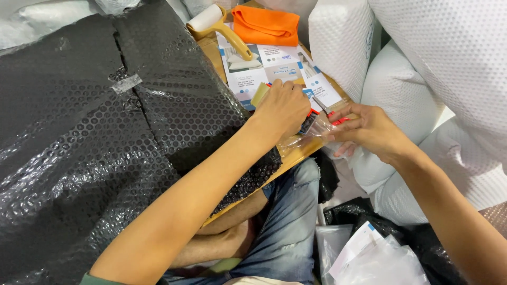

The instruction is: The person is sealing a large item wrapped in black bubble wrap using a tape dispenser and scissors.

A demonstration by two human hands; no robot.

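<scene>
Right now the left hand (282,108) is curled around a tape dispenser (306,119) with red parts, pressing it down on the table (296,153). Its fingers are closed tight on it. A strip of clear tape (311,134) runs sideways from the dispenser to the right hand (369,132), so the long way of the tape goes from left to right between the two hands. The right fingers (338,134) pinch the far end of the tape. Both hands touch it, one at each end.

Just beside the left hand lies a big bundle in black bubble wrap (105,132). Printed paper sheets (274,68), a lint roller (216,26) and an orange cloth (266,25) lie farther up the table. White padded rolls (422,63) stand on the right.
</scene>
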